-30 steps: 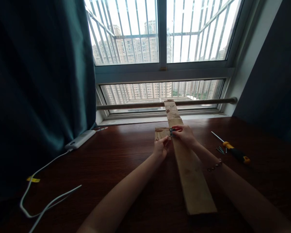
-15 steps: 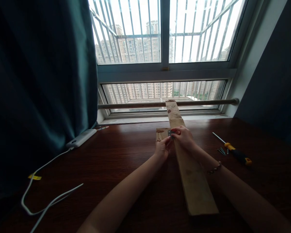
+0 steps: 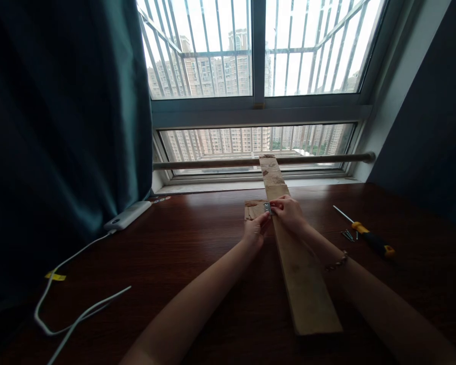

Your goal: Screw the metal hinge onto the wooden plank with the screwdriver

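Note:
A small metal hinge point(image 3: 267, 207) with holes in its plate rests at the seam between a short wooden block point(image 3: 254, 210) and a long wooden board point(image 3: 307, 284). My right hand point(image 3: 288, 213) reaches over the board and pinches the hinge from the right. From the near side my left hand point(image 3: 255, 230) is closed, its thumb tip against the hinge's lower edge by the block. The left fingers are partly hidden under that hand. The block lies against the left side of the board.
To the right lie a yellow-and-black screwdriver point(image 3: 368, 238) and several screws point(image 3: 348, 235). A white power strip point(image 3: 128, 215) with a white cable point(image 3: 85, 319) is at the left, beside a dark curtain point(image 3: 110, 101). The board's far end reaches the rail point(image 3: 319, 159) by the window.
The hinge's plate now shows more clearly on the block, and my right fingertips have shifted slightly to the right. The block and the long board have stayed in place.

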Demonstrator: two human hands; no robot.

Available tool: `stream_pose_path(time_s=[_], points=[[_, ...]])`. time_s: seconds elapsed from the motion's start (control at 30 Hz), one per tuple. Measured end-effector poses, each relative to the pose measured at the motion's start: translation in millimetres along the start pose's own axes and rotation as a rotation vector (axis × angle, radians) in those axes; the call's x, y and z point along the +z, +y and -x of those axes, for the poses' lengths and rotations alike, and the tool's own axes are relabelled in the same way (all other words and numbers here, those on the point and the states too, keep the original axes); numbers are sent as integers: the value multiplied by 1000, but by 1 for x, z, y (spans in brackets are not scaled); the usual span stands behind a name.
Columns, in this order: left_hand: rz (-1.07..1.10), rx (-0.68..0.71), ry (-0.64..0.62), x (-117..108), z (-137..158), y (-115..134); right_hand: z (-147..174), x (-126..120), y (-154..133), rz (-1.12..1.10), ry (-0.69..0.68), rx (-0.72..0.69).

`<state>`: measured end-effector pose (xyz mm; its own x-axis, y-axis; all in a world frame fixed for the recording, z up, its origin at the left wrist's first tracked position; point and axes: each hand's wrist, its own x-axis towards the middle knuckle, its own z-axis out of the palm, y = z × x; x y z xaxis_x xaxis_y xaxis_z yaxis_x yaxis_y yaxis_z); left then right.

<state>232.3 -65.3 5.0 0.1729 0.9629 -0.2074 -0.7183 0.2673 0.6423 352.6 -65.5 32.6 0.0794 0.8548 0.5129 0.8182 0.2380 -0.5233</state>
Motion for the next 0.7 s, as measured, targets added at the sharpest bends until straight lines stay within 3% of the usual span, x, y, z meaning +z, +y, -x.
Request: stream_pose_path(time_s=[0.4,0.57,0.63,0.7], points=[[-11,10,5,2,2,-2,-1,0,-2,4,12,20],[-13,14,42,4,3,-1,-12,-46,7,-11,-74,60],[-15,13,56,5,4,-1,-13,-73,24,134,-99,66],[-15,12,61,6,4,-1,-10,-97,49,311,-175,190]])
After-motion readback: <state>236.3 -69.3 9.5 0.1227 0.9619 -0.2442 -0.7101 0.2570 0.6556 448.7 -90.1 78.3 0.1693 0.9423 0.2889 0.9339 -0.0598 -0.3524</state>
